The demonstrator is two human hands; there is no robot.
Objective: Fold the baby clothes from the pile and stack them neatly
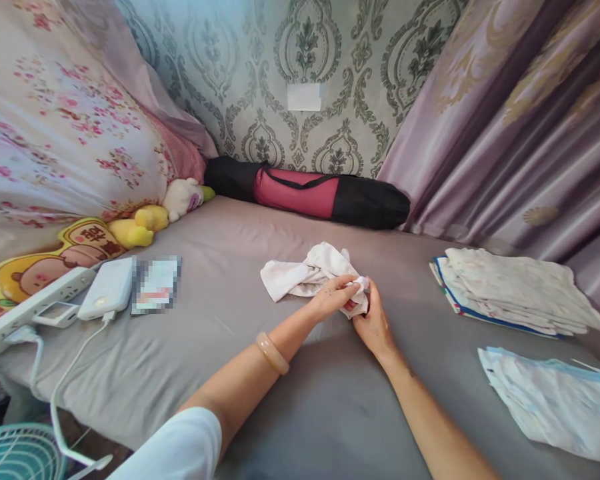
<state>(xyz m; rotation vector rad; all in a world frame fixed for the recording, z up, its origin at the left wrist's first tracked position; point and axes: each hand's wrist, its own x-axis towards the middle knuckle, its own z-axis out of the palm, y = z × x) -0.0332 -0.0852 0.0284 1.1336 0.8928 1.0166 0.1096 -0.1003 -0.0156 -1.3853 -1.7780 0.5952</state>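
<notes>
A crumpled white garment, possibly a small piece of clothing, lies bunched on the grey bed sheet. One narrow part, like a sleeve or leg, stretches out to the left. My left hand reaches across its near right end, thumb and fingers closed on the fabric. My right hand pinches the same end from the right, close to the left fingertips. Folds of cloth hide some of the fingers. A pale bangle circles my left wrist.
To the right are folded white cloths and another white-and-blue cloth pile. A black-and-red long bag lies along the wall. On the left are plush toys, a power strip, a white power bank and its cable.
</notes>
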